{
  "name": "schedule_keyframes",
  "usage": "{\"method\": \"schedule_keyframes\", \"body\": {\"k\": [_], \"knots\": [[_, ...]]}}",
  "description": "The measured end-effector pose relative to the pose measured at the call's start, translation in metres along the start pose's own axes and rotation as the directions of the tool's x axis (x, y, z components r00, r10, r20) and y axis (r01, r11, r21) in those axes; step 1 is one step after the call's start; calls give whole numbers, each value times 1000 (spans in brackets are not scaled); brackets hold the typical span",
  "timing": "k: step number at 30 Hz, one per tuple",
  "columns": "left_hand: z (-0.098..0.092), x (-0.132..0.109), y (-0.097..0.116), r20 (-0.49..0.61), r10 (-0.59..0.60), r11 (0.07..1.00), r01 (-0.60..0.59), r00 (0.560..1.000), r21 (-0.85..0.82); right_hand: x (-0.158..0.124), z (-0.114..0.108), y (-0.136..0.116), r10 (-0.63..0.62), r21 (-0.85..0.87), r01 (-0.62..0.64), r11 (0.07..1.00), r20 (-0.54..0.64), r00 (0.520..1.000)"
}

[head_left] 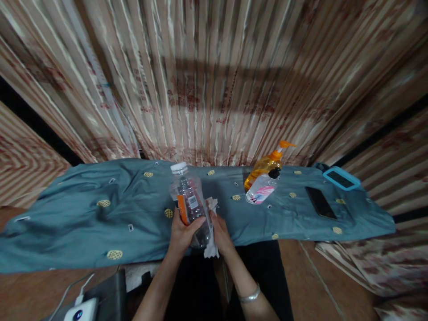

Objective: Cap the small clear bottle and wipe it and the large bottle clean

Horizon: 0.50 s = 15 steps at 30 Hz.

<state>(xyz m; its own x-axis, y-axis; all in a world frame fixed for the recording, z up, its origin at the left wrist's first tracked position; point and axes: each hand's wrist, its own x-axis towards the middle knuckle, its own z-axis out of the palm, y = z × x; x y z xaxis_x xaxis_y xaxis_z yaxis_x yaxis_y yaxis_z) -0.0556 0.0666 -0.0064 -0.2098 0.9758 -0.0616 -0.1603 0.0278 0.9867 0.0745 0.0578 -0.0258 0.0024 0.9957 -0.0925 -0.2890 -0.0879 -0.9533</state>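
My left hand (183, 231) is wrapped round the lower part of a clear plastic bottle (197, 189). The bottle has a white cap and an orange label with a barcode, and it leans slightly to the left over the front of the cloth-covered table. Closed on a crumpled white tissue (211, 248), my right hand (220, 232) presses it along the bottle's right side. Part of the tissue shows above the fingers and part hangs below them. The fingertips of my right hand are hidden behind the tissue and bottle.
Right of centre stand an orange pump bottle (257, 173) and a clear bottle with a black cap (262, 189). Farther right lie a dark phone (320, 203) and a blue-framed device (341, 178). A patterned curtain (207, 80) hangs behind the teal cloth (140, 187). A white power bank (81, 310) sits lower left.
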Motion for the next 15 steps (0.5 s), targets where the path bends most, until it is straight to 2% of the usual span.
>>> {"method": "schedule_keyframes", "body": {"k": [3,7,9,12,15], "knots": [[6,-8,-2,45,11,999,-13,999,43,6,2,-27,-103,-91,99,991,-33,994],[12,-19,-4,244,-5,997,-13,970,75,24,7,-70,-238,-153,225,962,-69,969],[13,-20,-2,272,19,998,-36,962,58,28,9,-79,-253,-165,244,956,-39,967],[9,-15,8,179,101,993,-111,979,47,22,11,-66,-209,-169,214,962,48,977],[-2,-5,18,44,151,981,-155,988,116,9,10,-30,-135,-184,150,971,90,987]]}}
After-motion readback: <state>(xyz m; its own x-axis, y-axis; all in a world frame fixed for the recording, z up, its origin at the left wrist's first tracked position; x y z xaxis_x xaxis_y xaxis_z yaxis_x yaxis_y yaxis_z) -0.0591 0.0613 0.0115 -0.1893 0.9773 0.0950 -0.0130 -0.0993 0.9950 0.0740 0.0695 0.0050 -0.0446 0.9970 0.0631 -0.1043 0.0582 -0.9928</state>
